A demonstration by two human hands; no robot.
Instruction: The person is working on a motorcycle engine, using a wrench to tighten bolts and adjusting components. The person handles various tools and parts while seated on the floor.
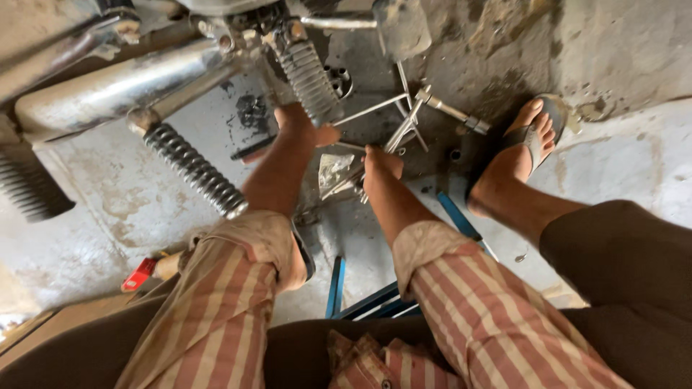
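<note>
In the head view, two forearms in rolled, striped sleeves are seen reaching down to a stained concrete floor (634, 158) beneath a motorcycle. The left hand (299, 126) is placed just beside the ribbed rubber footpeg (310, 79); whether it is clenched or released cannot be told, since the fingers are hidden. The right hand (382, 162) is closed around the near ends of a bundle of long metal wrenches (407, 126), which lie on the floor near the middle of the view. A chrome exhaust pipe (115, 86) is seen toward the upper left edge, with a second ribbed footpeg (194, 169) below it. A sandalled foot (522, 148) is planted to the right of the tools.
</note>
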